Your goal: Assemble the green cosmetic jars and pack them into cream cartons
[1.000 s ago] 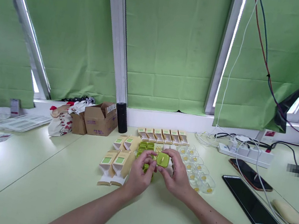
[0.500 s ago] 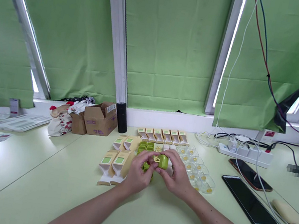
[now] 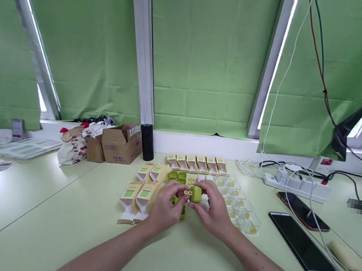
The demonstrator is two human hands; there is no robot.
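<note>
Over the near edge of the laid-out parts, my right hand [image 3: 213, 212] pinches a small rounded green case [image 3: 196, 194] between thumb and fingers. My left hand [image 3: 166, 207] grips a pale yellow slotted piece [image 3: 187, 192] at the case's left side; whether the two are joined I cannot tell. Behind and below the hands are several green open cases [image 3: 177, 177], partly covered by my left hand. Beside them lie small yellow pieces [image 3: 191, 181] and white pieces [image 3: 208, 178]. Clear plastic shells with yellow centres [image 3: 242, 203] spread to the right.
Opened cream cartons [image 3: 144, 194] stand left of my hands, with a row of cartons [image 3: 197, 164] behind. A brown cardboard box [image 3: 121, 146] and black cylinder [image 3: 147, 142] are farther back. Phones [image 3: 303, 246], cables and a power strip [image 3: 298, 185] occupy the right.
The green case and yellow piece have turned slightly, so the yellow piece now looks slimmer from here. Both hands stay in nearly the same place.
</note>
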